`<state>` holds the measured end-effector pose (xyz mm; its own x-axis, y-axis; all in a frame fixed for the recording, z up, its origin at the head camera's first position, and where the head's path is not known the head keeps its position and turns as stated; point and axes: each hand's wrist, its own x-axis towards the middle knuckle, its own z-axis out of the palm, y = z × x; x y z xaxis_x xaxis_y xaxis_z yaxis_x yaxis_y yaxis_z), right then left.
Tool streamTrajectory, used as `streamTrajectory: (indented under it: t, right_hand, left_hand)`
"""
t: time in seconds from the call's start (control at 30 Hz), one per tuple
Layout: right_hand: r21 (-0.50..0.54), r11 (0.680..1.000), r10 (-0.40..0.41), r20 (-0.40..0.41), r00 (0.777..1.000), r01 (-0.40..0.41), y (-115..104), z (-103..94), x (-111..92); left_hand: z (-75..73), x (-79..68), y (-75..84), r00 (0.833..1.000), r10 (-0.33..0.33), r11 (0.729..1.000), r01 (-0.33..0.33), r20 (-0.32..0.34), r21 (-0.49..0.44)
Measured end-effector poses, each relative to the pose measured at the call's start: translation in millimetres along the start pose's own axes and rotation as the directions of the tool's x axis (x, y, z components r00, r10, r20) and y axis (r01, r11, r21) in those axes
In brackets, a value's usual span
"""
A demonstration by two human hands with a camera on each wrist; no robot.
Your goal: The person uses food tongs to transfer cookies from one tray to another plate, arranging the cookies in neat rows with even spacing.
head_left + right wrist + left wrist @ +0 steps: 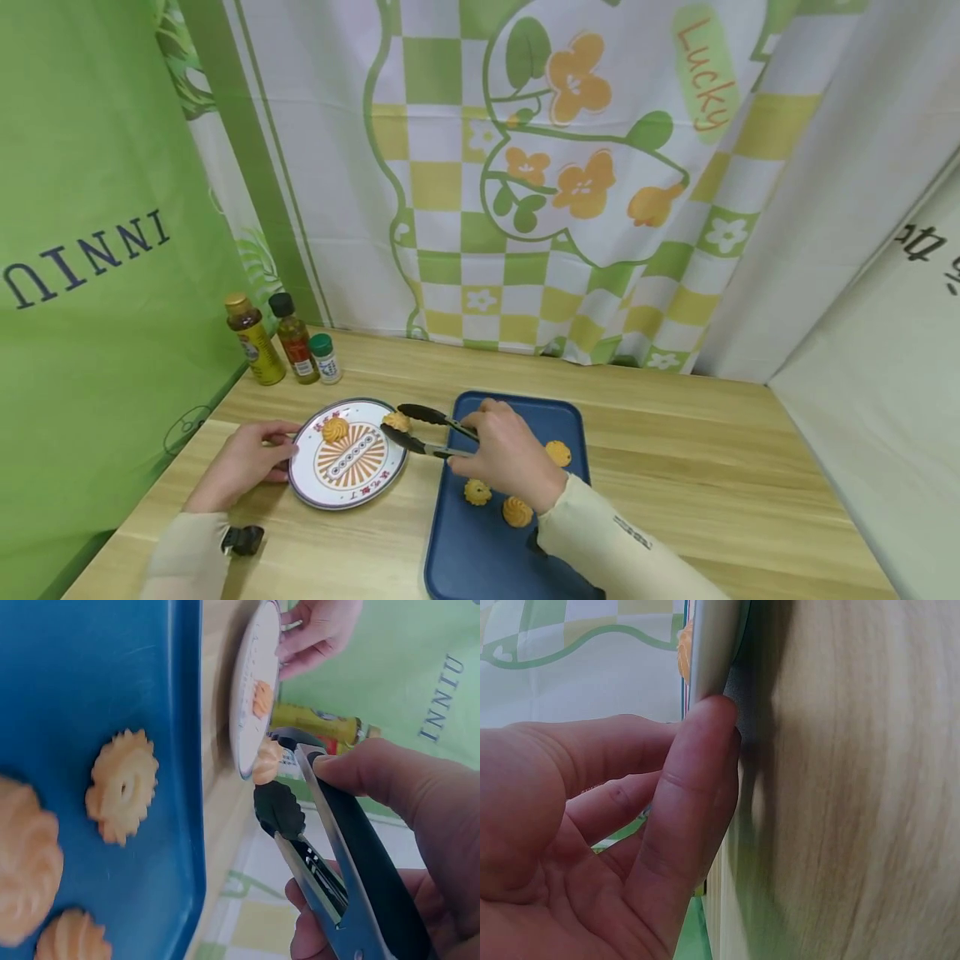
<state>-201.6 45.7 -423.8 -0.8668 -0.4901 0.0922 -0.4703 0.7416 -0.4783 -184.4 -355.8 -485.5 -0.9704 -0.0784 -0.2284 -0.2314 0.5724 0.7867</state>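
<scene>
My left hand (pixel 251 460) pinches the left rim of a round white plate (pixel 303 479) with a sunburst print; in the left wrist view a fingertip (pixel 712 716) lies against the plate's edge. One swirled cookie (pixel 335 430) sits on the plate. My right hand (pixel 510 450) grips metal tongs (pixel 438 452) with black tips, held over the left side of a blue baking tray (pixel 465 567). The tong tips are spread at the plate's right rim, beside a second cookie (pixel 268 760), which overlaps the rim in the head view.
Several cookies lie on the tray, among them a ring-shaped cookie (pixel 477 492) and a swirled cookie (pixel 517 511). At the back left stand a yellow-labelled bottle (pixel 258 346), a black-capped bottle (pixel 296 342) and a green-capped shaker (pixel 326 360). A printed curtain (pixel 442 167) hangs behind the table.
</scene>
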Motion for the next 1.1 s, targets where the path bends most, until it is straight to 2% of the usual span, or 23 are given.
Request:
streamTrajectory:
  t: [0.33,0.73,1.1]
  right_hand:
    - [-0.065,0.994,-0.085,-0.025,0.996,0.084,-14,24.9,27]
    - [-0.106,0.984,-0.144,-0.026,0.989,0.141,-23,35.2,40]
    - [-0.142,0.985,-0.108,-0.038,0.993,0.101,-28,43.4,43]
  left_hand:
    - [-0.1,-1.6,2.4,1.000,0.002,1.000,-0.002,-0.002,0.001]
    - [0.4,-3.6,2.9,1.000,0.007,1.000,-0.007,-0.007,-0.005]
    - [0.9,-5.5,5.6,1.000,0.005,1.000,-0.005,-0.014,-0.020]
